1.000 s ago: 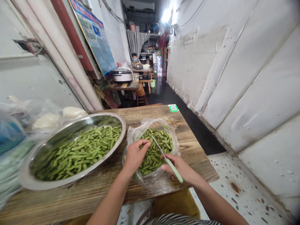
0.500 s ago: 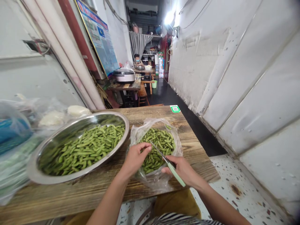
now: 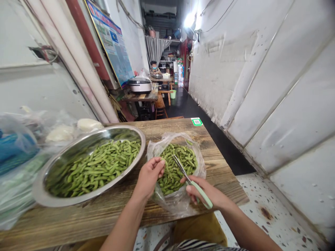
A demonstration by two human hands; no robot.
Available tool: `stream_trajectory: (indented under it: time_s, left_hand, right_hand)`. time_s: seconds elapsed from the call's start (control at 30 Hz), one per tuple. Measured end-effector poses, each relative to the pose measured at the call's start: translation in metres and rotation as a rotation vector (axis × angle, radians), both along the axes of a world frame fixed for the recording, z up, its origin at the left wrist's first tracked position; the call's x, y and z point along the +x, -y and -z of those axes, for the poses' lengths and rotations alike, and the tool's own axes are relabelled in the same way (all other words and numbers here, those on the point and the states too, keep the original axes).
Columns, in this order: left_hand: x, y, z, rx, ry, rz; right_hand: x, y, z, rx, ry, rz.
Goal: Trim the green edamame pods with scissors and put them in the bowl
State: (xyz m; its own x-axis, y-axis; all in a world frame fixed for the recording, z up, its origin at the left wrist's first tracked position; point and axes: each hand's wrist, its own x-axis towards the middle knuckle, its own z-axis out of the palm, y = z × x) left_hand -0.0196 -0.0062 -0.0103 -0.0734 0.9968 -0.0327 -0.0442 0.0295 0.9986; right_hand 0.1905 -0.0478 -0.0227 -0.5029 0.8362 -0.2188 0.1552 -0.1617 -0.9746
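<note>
2-handed in the head view, bent over an open plastic bag [image 3: 201, 170] between 5 and 6 o'clock from the middle of the view. Filled with small green pods [image 3: 169, 181] and resting on a wooden table [image 3: 218, 167]. Pinching narrowly at 7 o'clock with the left hand [image 3: 147, 176], thumb and fingertips together on what looks like 1 pod [image 3: 164, 161], mostly hidden by the fingers. Holding scissors [image 3: 202, 194] at 5 o'clock in the right hand [image 3: 210, 189], wrapped around light green handles. Aiming the blades, nearly together, toward 11 o'clock, above the bag's contents, near the left fingertips but apart from them.

Can see a big steel bowl [image 3: 52, 200] at 8 o'clock, just beside the bag, with more pods [image 3: 102, 164] heaped inside. Past its rim, at 8 to 9 o'clock, can make out filled clear bags [image 3: 15, 153], too jumbled to read inside. At 3 o'clock, can spot a green-edged sticker [image 3: 196, 121] on the table's far corner. Farther off, between 10 and 11 o'clock, can see a pale box with a dark lid [image 3: 140, 85]; near 12 o'clock, a green bucket [image 3: 173, 93] and, behind another table, 1 person [image 3: 154, 66].
</note>
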Motion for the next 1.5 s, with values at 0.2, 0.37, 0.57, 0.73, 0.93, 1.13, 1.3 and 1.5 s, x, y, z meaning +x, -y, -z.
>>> stream_trajectory:
  time_s: [0.2,0.37,0.57,0.73,0.93,1.13,1.3,1.5]
  left_hand:
    - [0.009,0.003,-0.003,-0.062,0.228,-0.154]
    - [0.012,0.004,0.001,-0.005,0.299,-0.291]
    - [0.019,0.006,0.009,0.001,0.271,-0.304]
    - [0.024,0.009,0.005,-0.002,0.323,-0.330]
    - [0.026,0.014,-0.001,-0.036,0.338,-0.276]
    - [0.027,0.018,-0.002,-0.069,0.357,-0.211]
    - [0.025,0.017,0.005,-0.074,0.310,-0.217]
    - [-0.033,0.012,-0.002,0.200,-0.231,-0.605]
  right_hand:
    - [-0.002,0.004,-0.002,0.044,-0.007,-0.010]
    - [-0.003,0.004,0.005,0.058,0.051,0.025]
    - [-0.010,0.007,0.001,0.263,0.221,-0.021]
    - [-0.013,0.005,-0.001,0.379,0.280,0.015]
    - [-0.016,0.002,0.000,0.290,0.213,-0.005]
    - [-0.022,-0.001,-0.007,0.076,0.100,0.006]
    - [-0.024,-0.002,-0.005,-0.003,0.063,0.015]
    - [-0.016,-0.005,0.012,-0.082,0.007,0.106]
